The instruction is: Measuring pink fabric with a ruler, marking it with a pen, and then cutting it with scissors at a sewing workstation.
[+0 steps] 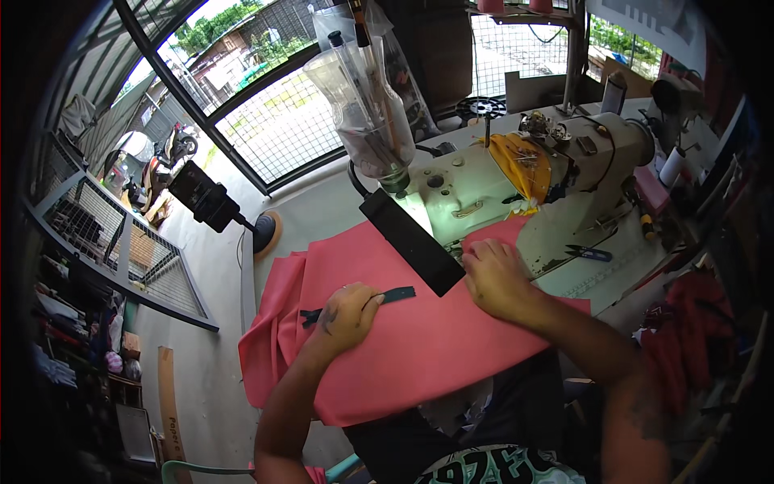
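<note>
A large piece of coral-pink fabric (387, 357) spreads over the table and hangs over its front edge. My left hand (351, 314) grips a dark zipper strip (399, 294) lying on the fabric; the strip's other end shows beyond the wrist. On the right, my right hand (493, 272) rests on the fabric beside the needle area of a cream sewing machine (453, 187), fingers bent; whether it pinches the cloth I cannot tell. A black rectangular lamp head (412, 242) hides part of the fabric between my hands and some of the needle area.
Thread snips (589, 253) and a clear ruler (604, 275) lie right of the machine. An orange cloth with pins (520, 166) wraps its arm. A plastic bottle holding tools (369, 115) stands behind the lamp head. A black device (205, 196) sits at the table's left.
</note>
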### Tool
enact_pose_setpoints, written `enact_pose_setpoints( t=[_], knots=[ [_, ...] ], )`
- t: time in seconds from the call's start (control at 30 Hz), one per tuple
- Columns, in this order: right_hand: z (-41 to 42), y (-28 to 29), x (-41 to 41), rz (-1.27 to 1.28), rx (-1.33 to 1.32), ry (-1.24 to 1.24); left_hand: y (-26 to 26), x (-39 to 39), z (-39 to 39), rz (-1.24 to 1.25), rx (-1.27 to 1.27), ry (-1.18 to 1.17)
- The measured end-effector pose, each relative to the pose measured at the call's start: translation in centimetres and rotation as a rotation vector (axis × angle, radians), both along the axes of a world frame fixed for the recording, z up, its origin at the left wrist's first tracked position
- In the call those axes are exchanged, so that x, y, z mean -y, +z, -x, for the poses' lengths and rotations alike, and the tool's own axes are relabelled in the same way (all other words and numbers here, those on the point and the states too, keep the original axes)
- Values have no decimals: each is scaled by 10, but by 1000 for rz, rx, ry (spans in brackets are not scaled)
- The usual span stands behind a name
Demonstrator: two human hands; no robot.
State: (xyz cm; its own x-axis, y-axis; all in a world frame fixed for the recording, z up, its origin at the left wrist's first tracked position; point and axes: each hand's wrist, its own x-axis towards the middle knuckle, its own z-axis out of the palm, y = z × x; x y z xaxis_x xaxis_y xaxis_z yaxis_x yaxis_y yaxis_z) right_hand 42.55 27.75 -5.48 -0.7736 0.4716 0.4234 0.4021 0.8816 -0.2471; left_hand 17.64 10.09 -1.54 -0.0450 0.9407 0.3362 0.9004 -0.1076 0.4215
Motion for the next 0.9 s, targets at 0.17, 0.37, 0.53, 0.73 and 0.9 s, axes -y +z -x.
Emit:
enact_pose_setpoints(
  t=[0.17, 0.37, 0.53, 0.73, 0.9],
  knots=[
    [0, 21, 15, 288, -42, 195, 23, -18, -20, 230, 17, -25],
    [14, 3, 7, 418, -37, 315, -16, -26, -25, 157, 144, -82],
    [8, 1, -1, 302, -112, 281, -32, -27, -29, 47, 160, -56],
    [9, -1, 1, 347, 15, 259, -33, -22, -24, -41, 165, -40],
    [5, -2, -1, 280, -95, 346, -44, -24, -24, 50, 248, -2]
  ],
)
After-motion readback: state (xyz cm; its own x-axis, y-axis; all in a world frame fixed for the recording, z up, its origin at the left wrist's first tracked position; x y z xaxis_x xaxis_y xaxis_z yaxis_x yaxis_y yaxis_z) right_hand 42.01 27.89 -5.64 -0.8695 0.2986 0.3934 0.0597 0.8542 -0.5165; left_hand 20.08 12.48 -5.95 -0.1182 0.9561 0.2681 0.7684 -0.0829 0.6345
